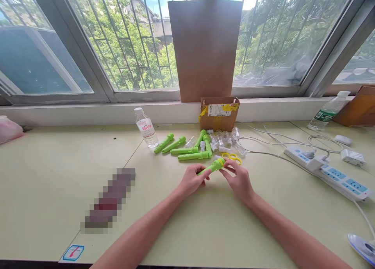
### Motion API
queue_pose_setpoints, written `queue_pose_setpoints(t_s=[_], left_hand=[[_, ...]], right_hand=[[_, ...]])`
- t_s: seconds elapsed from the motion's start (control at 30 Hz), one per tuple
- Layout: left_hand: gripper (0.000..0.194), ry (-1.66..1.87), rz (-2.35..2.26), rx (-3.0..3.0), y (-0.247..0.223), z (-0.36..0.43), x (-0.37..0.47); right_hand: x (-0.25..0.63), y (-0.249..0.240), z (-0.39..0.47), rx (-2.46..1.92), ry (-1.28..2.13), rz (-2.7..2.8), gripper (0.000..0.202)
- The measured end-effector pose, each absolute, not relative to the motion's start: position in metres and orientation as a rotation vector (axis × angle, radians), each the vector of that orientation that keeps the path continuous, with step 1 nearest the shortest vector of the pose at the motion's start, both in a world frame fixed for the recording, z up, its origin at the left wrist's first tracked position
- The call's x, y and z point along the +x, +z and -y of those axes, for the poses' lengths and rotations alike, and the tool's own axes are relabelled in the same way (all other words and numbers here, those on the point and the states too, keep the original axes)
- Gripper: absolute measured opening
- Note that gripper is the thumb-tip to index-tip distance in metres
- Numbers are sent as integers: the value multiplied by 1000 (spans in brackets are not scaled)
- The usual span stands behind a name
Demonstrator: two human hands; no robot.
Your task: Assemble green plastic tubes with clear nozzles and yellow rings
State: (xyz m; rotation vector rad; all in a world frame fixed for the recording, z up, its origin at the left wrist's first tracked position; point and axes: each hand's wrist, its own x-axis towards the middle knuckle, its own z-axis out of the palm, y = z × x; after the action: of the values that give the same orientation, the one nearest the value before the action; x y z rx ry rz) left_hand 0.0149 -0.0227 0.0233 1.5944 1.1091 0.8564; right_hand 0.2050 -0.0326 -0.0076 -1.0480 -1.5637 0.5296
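Observation:
My left hand is closed around a green plastic tube-shaped handle, tilted up to the right above the table. At its wider end sits a yellow ring, pinched by the fingertips of my right hand. Just beyond my hands lie loose yellow rings. Several more green handles are spread on the table to the left. Clear plastic cylinders and small white parts are heaped behind the rings, partly overlapping.
An open cardboard box stands at the back by the sill. A water bottle is at left, another bottle at far right. A power strip with cables lies right. A pixelated patch covers something left.

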Motion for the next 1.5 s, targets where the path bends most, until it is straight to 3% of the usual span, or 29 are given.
queue_pose_setpoints(t_s=[0.57, 1.13, 1.5], left_hand=[[47, 711, -1057, 1607, 25, 18, 12], [54, 613, -985, 1570, 28, 9, 7], [55, 580, -1003, 1557, 35, 10, 9]], right_hand=[[205, -8, 31, -1035, 547, 1568, 22], [209, -7, 31, -1002, 378, 1616, 6], [206, -5, 31, -989, 310, 1651, 11]])
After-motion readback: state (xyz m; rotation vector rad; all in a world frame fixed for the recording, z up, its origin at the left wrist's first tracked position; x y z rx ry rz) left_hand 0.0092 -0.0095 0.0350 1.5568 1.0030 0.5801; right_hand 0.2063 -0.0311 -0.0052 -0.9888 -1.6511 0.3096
